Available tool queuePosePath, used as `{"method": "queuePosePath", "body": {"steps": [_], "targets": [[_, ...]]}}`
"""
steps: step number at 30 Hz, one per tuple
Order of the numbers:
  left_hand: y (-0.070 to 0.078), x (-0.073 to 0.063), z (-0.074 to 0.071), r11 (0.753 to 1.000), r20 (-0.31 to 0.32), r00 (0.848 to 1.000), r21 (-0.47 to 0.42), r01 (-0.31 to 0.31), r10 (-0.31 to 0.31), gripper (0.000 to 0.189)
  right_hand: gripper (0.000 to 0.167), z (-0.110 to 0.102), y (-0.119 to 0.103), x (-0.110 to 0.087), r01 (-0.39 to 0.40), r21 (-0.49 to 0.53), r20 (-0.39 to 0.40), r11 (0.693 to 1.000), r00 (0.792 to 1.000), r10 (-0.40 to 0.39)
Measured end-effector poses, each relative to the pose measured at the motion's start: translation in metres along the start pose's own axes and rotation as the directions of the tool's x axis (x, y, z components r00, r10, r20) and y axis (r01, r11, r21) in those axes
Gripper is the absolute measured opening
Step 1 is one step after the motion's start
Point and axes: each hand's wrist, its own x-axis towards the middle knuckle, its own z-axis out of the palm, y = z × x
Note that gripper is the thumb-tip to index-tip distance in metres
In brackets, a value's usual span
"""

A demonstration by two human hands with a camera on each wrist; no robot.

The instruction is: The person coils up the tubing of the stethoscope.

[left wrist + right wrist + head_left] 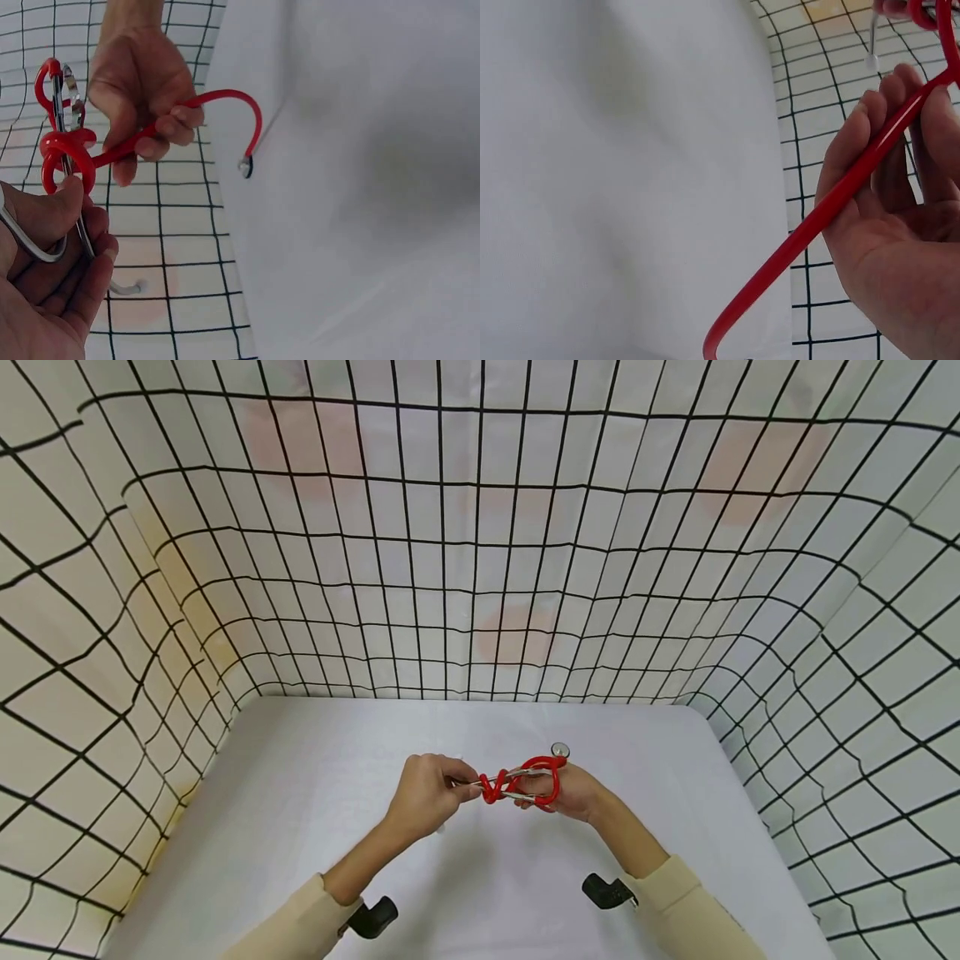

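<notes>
A stethoscope with red tubing [491, 791] is held above the table between both hands. My left hand [426, 797] pinches its metal ear tubes [84, 236], and a pale ear tip [127, 288] pokes out past the fingers. Just beyond the left fingertips, the red tubing is looped around the metal tubes. My right hand [577, 793] grips the tubing, with thumb and fingers on it. From that hand the tubing runs across the palm in the right wrist view and bends away. The round chest piece [560, 749] hangs at the tubing's end, beside the right hand.
A white table [315, 777] lies beneath the hands. Black grid netting [480, 539] stands before white walls at the back and both sides. Black wrist cameras [372, 917] sit by the beige sleeves [693, 906].
</notes>
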Motion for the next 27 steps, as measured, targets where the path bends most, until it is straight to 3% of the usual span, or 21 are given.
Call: {"method": "queuePosePath", "body": {"steps": [3,7,18,24,27], "targets": [[-0.006,0.002,-0.001,0.999,-0.025,0.999,0.002,0.033,-0.033,0.008,0.035,0.006,-0.001,0.002,0.004,-0.091,-0.053,0.996,0.999,-0.009],[-0.013,0.003,-0.002,0.998,-0.048,0.997,0.009,0.065,-0.064,0.010,0.044,0.013,-0.001,0.005,0.025,-0.189,-0.085,0.982,0.995,-0.042],[-0.026,0.007,-0.006,0.993,-0.101,0.988,-0.001,0.117,-0.116,0.005,0.034,0.034,-0.005,0.008,-0.021,-0.221,-0.264,0.975,0.964,-0.039],[-0.031,0.014,-0.013,0.991,-0.186,0.974,0.000,0.130,-0.128,0.004,0.032,0.041,-0.003,0.007,0.031,-0.321,-0.295,0.946,0.946,-0.131],[-0.036,0.017,-0.014,0.989,-0.209,0.968,0.010,0.144,-0.139,0.003,0.029,0.047,-0.002,0.006,0.035,-0.406,-0.314,0.913,0.933,-0.175]]}}
